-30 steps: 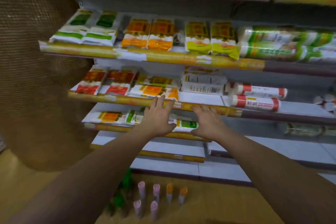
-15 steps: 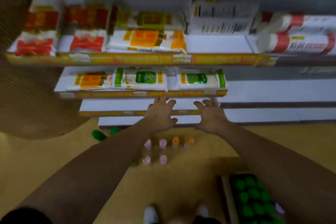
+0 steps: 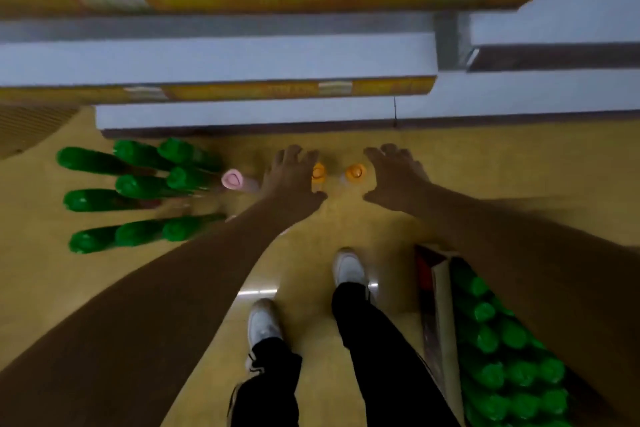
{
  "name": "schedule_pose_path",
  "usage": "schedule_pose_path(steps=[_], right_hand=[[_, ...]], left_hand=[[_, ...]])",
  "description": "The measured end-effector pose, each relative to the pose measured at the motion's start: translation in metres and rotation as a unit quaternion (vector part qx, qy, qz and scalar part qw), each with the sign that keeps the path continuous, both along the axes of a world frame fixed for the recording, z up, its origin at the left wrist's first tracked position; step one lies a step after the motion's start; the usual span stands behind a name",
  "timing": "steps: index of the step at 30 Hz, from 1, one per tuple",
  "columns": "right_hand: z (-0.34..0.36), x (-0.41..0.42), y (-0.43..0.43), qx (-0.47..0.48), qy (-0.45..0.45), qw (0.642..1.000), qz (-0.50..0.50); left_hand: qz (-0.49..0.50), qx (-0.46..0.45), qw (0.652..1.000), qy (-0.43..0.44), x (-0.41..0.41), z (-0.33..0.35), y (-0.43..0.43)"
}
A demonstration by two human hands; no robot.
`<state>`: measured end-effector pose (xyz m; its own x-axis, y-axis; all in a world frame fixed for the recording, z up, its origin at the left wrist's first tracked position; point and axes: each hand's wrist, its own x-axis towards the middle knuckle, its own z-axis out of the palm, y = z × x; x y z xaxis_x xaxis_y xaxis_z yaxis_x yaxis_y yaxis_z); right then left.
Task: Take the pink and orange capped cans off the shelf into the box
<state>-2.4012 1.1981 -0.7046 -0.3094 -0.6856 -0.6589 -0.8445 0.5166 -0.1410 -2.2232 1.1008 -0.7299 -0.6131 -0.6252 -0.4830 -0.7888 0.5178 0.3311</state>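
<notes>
- A cluster of green-capped bottles [image 3: 145, 184] stands on the floor [image 3: 346, 225] at the far left, well apart from both hands; nothing touches them.
- Just right of them a pink-capped bottle [image 3: 232, 179] stands on the floor, just beside the left hand's outer edge but not held.
- The left hand [image 3: 291, 180] hangs palm down over the small bottles, its fingers [image 3: 289, 154] spread and straight, holding nothing. It partly hides one orange-capped bottle [image 3: 318, 173], and whether it touches the cap cannot be told through the blur.
- A second orange-capped bottle [image 3: 355, 173] stands in the gap between the two hands, close in front of the lowest shelf [image 3: 242, 114].
- The right hand [image 3: 394, 177] reaches down beside that bottle, fingers [image 3: 391, 152] likewise spread and empty.
- Judged from this, the step in hand is the reach down to the small bottles on the floor, with no grasp made.
- The next move would call for lowering each hand onto one bottle and curling the fingers round the body below the cap, keeping them upright, since neighbours stand near and could tip.
- At the lower right, a carton [image 3: 440, 305] of green-capped bottles sits by the person's shoes [image 3: 349, 267].
</notes>
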Motion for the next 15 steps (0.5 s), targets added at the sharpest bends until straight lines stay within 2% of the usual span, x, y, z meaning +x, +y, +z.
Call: schedule_pose_path(steps=[8, 15], right_hand=[[-0.143, -0.009, -0.011, -0.015, -0.005, 1.000, 0.012], [-0.225, -0.008, -0.010, -0.074, -0.050, 0.994, -0.056]], left_hand=[[-0.038, -0.001, 0.999, -0.009, -0.022, -0.135, -0.004], [-0.041, 0.006, 0.998, -0.042, -0.041, -0.201, -0.007]])
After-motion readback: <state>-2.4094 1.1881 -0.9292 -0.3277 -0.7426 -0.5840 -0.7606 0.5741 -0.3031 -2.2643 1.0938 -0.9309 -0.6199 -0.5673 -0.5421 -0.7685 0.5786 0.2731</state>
